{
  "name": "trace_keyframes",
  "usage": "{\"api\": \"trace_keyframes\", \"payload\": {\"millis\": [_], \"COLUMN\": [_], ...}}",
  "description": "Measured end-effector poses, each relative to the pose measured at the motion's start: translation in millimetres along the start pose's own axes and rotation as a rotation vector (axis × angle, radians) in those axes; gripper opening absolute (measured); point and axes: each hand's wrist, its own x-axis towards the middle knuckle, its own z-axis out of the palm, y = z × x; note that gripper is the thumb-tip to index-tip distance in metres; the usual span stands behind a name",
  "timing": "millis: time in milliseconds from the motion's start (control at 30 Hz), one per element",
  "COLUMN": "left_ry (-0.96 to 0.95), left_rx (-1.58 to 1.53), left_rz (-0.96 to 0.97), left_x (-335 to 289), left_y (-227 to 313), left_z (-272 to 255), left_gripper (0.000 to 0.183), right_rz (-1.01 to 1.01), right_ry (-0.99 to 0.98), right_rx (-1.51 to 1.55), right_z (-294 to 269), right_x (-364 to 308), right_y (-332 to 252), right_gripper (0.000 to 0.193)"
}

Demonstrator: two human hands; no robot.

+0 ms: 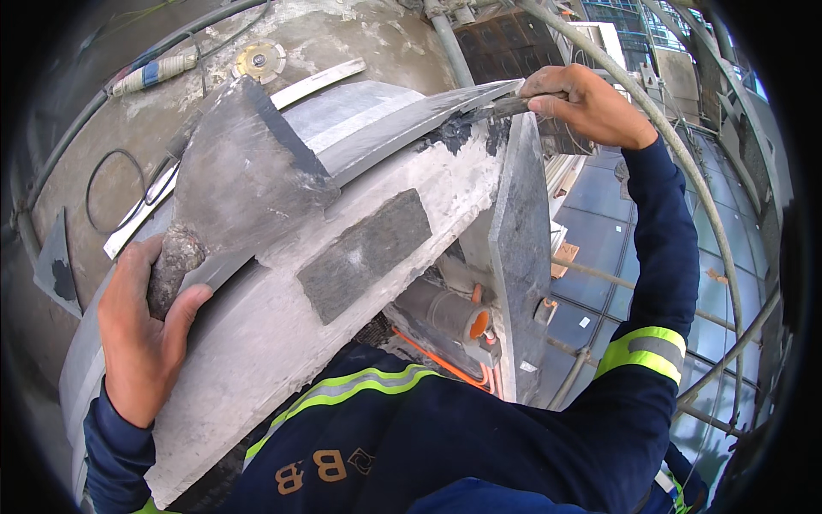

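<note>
My left hand [137, 334] is wrapped round the rough, mortar-crusted handle of a wide grey trowel [244, 171]. Its broad blade tilts up over the ledge, with a dark grey smear along one edge. At the far right end of a curved grey stone slab [377, 141], my right hand [591, 107] grips a narrow pointing tool [510, 106]; the fingers hide its grip. The tool's blade lies at the slab's underside, against dark mortar [454, 134] on the pale concrete ledge [334, 214]. A flat grey rectangular piece [366, 257] lies on that ledge.
An upright grey slab [521, 257] stands right of the ledge, near a pipe with an orange end [458, 317]. A cutting disc [259, 62], an angle grinder [154, 73] and a black cable [116, 193] lie beyond. Scaffold tubes [676, 137] curve along the right.
</note>
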Motion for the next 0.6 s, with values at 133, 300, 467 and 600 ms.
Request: {"api": "trace_keyframes", "payload": {"millis": [133, 300, 467, 600], "left_ry": [-0.005, -0.008, -0.009, -0.005], "left_rx": [-0.027, -0.082, -0.106, -0.127], "left_rz": [0.020, -0.007, 0.000, 0.025], "left_x": [4, 7, 5, 4], "left_y": [-4, -2, -4, -7], "left_z": [1, 3, -1, 0], "left_gripper": [0.047, 0.047, 0.046, 0.047], "right_rz": [0.142, 0.126, -0.117, -0.147], "right_ry": [0.118, 0.309, 0.444, 0.430], "right_rx": [0.048, 0.075, -0.016, -0.048], "right_z": [-10, -3, 38, 35], "right_x": [-30, -74, -56, -51], "right_y": [-21, -71, -132, -139], "right_gripper": [0.029, 0.020, 0.013, 0.010]}}
